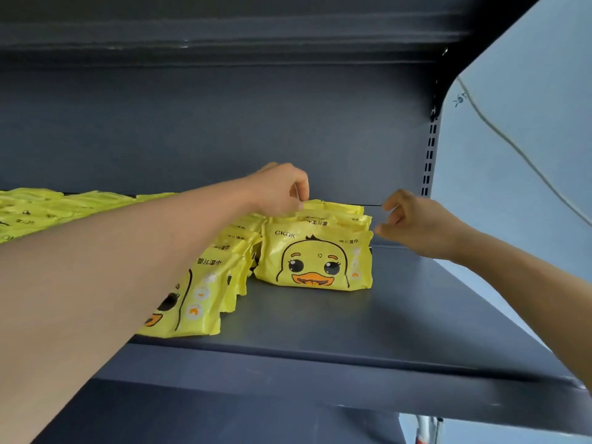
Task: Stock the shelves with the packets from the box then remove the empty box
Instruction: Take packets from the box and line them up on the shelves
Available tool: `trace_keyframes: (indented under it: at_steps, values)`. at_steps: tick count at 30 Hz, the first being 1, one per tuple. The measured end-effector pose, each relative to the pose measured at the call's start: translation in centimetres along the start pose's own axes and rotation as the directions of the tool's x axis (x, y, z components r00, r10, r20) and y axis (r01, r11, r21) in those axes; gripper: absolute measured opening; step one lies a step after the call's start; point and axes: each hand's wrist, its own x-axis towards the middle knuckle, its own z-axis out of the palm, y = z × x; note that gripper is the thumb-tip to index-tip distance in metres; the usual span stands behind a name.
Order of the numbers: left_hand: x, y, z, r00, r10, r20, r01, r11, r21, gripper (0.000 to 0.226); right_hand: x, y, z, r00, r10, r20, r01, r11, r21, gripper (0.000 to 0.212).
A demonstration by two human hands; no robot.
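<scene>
In the head view, the left hand [282, 190], reaching in from the lower left of the frame, pinches the top edge of a rear packet [333, 207] in the small upright row at the centre, apparently to stand it straight against the ones in front. The right hand [413, 224], coming from the right edge, sits just beside that row's right end with its fingers loosely curled; it seems to grasp nothing, perhaps steadying or squaring the stack. The front packet [315, 261], yellow with a duck face, stands facing outward, likely so the label shows to shoppers. More yellow packets [198, 290] line up to the lower left, partly hidden by the forearm, and others [41, 209] lie at the left edge. All rest on the dark shelf [368, 328], whose right part is bare. The box is not in view.
</scene>
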Motion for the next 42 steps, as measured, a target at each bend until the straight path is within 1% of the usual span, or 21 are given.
trace_keyframes:
  at_steps: [2, 4, 8, 11, 15, 21, 25, 28, 31, 33, 37, 42]
  values:
    - [-1.3, -0.4, -1.6, 0.997, -0.027, -0.074, 0.026, 1.0, -0.007, 0.014, 0.4, -1.1, 0.3, 1.0, -0.024, -0.012, 0.024, 1.0, -0.014, 0.043]
    - [-3.2, -0.9, -3.2, 0.993, -0.061, -0.105, 0.058, 0.998, -0.037, 0.016, 0.5, -3.0, 0.4, 0.998, -0.053, -0.023, 0.052, 0.999, -0.015, 0.043]
    - [-7.6, -2.9, -6.2, 0.987, -0.144, -0.07, 0.142, 0.989, -0.027, 0.022, -0.1, -7.7, 0.8, 0.99, -0.139, -0.035, 0.139, 0.99, 0.005, 0.041]
    - [-11.5, -4.9, -8.0, 0.98, -0.191, -0.051, 0.19, 0.981, -0.024, 0.028, -1.3, -11.9, 1.6, 0.98, -0.198, -0.028, 0.199, 0.978, 0.058, 0.04]
    - [-17.5, -7.8, -10.3, 0.968, -0.251, -0.031, 0.25, 0.968, -0.021, 0.032, -3.9, -18.4, 3.2, 0.969, -0.247, -0.021, 0.248, 0.963, 0.103, 0.04]
    - [-28.1, -13.2, -13.9, 0.94, -0.339, -0.02, 0.339, 0.941, -0.01, 0.03, -9.4, -29.1, 7.3, 0.949, -0.314, 0.025, 0.307, 0.941, 0.144, 0.043]
    - [-36.3, -16.9, -14.8, 0.912, -0.409, 0.036, 0.409, 0.912, -0.022, 0.031, -14.2, -35.8, 11.9, 0.929, -0.35, 0.121, 0.326, 0.928, 0.183, 0.044]
    - [-42.5, -19.7, -14.6, 0.872, -0.481, 0.089, 0.485, 0.874, -0.036, 0.033, -17.9, -39.5, 16.2, 0.903, -0.378, 0.206, 0.335, 0.917, 0.216, 0.044]
    - [-48.2, -22.2, -13.6, 0.82, -0.547, 0.168, 0.556, 0.831, -0.004, 0.033, -21.2, -42.4, 20.8, 0.868, -0.387, 0.311, 0.321, 0.916, 0.243, 0.05]
    - [-51.6, -23.9, -12.7, 0.783, -0.582, 0.218, 0.595, 0.804, 0.008, 0.032, -23.1, -44.0, 23.8, 0.832, -0.392, 0.393, 0.318, 0.917, 0.24, 0.053]
    - [-57.4, -27.1, -10.1, 0.703, -0.654, 0.28, 0.683, 0.73, -0.01, 0.029, -26.6, -46.5, 29.8, 0.727, -0.403, 0.556, 0.326, 0.915, 0.238, 0.057]
    - [-62.7, -31.6, -5.6, 0.625, -0.696, 0.352, 0.733, 0.679, 0.042, 0.029, -29.4, -48.2, 38.2, 0.624, -0.429, 0.654, 0.361, 0.9, 0.245, 0.054]
